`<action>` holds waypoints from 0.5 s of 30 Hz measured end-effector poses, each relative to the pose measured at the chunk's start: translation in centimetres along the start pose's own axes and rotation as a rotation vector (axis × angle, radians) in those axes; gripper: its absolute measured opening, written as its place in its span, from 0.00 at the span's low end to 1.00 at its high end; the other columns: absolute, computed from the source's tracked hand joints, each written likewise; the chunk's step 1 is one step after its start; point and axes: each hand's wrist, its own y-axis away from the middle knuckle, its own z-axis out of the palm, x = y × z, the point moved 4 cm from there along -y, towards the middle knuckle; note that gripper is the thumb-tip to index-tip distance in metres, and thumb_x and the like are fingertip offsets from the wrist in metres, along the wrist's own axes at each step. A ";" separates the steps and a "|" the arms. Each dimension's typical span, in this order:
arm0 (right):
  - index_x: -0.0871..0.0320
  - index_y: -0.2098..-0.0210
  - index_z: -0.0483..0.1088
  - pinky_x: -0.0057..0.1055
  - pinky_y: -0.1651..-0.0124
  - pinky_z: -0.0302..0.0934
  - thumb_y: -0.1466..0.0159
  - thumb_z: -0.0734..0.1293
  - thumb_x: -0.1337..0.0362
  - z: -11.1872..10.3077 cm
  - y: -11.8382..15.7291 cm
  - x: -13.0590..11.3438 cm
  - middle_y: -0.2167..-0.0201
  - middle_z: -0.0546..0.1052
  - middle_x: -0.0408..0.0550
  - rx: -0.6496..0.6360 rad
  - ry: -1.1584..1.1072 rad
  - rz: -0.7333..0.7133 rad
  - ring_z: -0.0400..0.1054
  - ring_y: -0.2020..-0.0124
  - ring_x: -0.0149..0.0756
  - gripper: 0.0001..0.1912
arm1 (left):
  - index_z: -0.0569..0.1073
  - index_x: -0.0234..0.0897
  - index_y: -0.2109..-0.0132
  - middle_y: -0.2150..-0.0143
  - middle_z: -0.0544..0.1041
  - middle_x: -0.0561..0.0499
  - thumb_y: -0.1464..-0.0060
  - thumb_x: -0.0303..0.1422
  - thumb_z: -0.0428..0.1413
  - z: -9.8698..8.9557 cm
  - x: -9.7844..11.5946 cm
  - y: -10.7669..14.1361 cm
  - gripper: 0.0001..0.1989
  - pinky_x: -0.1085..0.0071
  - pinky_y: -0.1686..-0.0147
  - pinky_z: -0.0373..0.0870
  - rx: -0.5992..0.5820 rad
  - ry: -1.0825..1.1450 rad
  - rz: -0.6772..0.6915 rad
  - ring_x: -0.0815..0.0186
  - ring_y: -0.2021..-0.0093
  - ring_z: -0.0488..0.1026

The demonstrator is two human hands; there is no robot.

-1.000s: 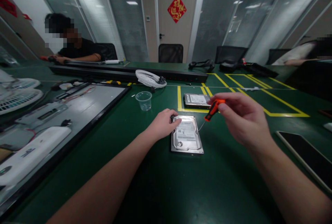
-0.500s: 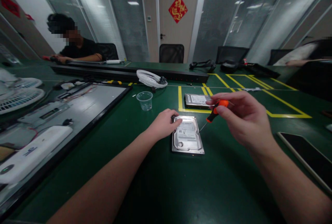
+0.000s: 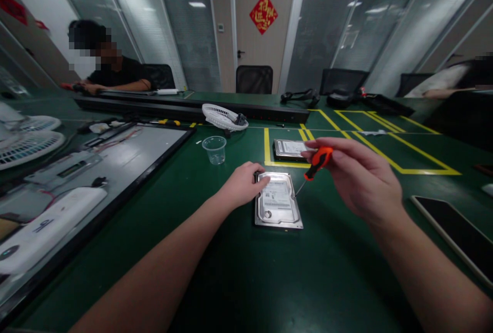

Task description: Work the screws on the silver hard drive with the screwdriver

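Note:
A silver hard drive [image 3: 278, 202] with a white label lies flat on the green table. My left hand [image 3: 246, 181] grips its far left corner, thumb on the top face and fingers around the side. Between the thumb and fingers of my right hand [image 3: 358, 173] is an orange and black screwdriver [image 3: 318, 162], tilted, its thin tip at the right edge of the drive. Behind it, partly covered by my right fingertips, a second hard drive [image 3: 288, 149] sits within yellow tape lines.
A clear plastic cup [image 3: 214, 150] stands left of the drives, near a white fan grille [image 3: 225, 117]. A large panel with parts [image 3: 154, 143] fills the left side. At the right lies a phone [image 3: 454, 230]. Across the table sits a person [image 3: 115, 71]; another is at far right.
My right hand's fingers have shifted on the screwdriver handle, which has turned slightly, with the tip still at the drive's edge. My left hand stays in place.

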 end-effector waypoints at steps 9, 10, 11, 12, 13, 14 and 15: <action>0.48 0.53 0.78 0.37 0.52 0.77 0.35 0.75 0.63 -0.7 0.1 -0.1 0.58 0.82 0.44 0.066 0.159 -0.080 0.78 0.57 0.38 0.10 | 0.79 0.36 0.51 0.57 0.76 0.46 0.36 0.41 0.57 0.0 -0.1 0.0 0.15 0.64 0.59 0.69 0.013 -0.011 0.021 0.62 0.62 0.72; 0.48 0.53 0.79 0.39 0.50 0.77 0.34 0.74 0.63 -0.6 0.0 -0.2 0.57 0.82 0.45 0.060 0.150 -0.074 0.78 0.55 0.39 0.10 | 0.79 0.36 0.51 0.58 0.76 0.47 0.36 0.41 0.57 0.0 -0.1 0.0 0.15 0.64 0.59 0.69 0.013 -0.015 0.019 0.62 0.62 0.72; 0.48 0.52 0.79 0.42 0.48 0.76 0.32 0.72 0.62 -0.4 0.0 -0.2 0.55 0.83 0.46 0.048 0.128 -0.069 0.79 0.52 0.41 0.09 | 0.79 0.36 0.51 0.58 0.76 0.47 0.36 0.41 0.57 0.0 -0.1 0.0 0.15 0.63 0.59 0.69 0.013 -0.019 0.018 0.61 0.62 0.73; 0.48 0.52 0.79 0.45 0.45 0.75 0.31 0.71 0.62 -0.3 0.0 -0.3 0.53 0.83 0.47 0.033 0.097 -0.063 0.79 0.50 0.43 0.09 | 0.79 0.36 0.51 0.58 0.76 0.47 0.36 0.41 0.57 0.0 -0.1 0.0 0.15 0.63 0.59 0.69 0.013 -0.021 0.016 0.61 0.62 0.73; 0.48 0.51 0.79 0.47 0.43 0.74 0.30 0.69 0.63 -0.2 0.0 -0.3 0.52 0.83 0.48 0.022 0.066 -0.059 0.78 0.49 0.44 0.09 | 0.79 0.36 0.50 0.58 0.75 0.47 0.36 0.41 0.57 0.0 -0.1 0.0 0.15 0.63 0.58 0.69 0.012 -0.022 0.016 0.61 0.62 0.73; 0.48 0.51 0.79 0.49 0.42 0.74 0.29 0.69 0.63 -0.1 0.0 -0.3 0.52 0.83 0.48 0.014 0.046 -0.056 0.78 0.49 0.44 0.10 | 0.79 0.36 0.50 0.58 0.76 0.47 0.36 0.41 0.57 0.0 -0.1 -0.1 0.15 0.63 0.58 0.69 0.011 -0.023 0.015 0.61 0.62 0.73; 0.48 0.50 0.78 0.48 0.42 0.74 0.29 0.69 0.64 -0.1 0.0 -0.2 0.52 0.83 0.47 0.012 0.044 -0.057 0.79 0.49 0.43 0.10 | 0.79 0.36 0.50 0.58 0.76 0.47 0.36 0.41 0.57 0.1 -0.2 -0.1 0.15 0.63 0.58 0.70 0.012 -0.023 0.016 0.61 0.62 0.73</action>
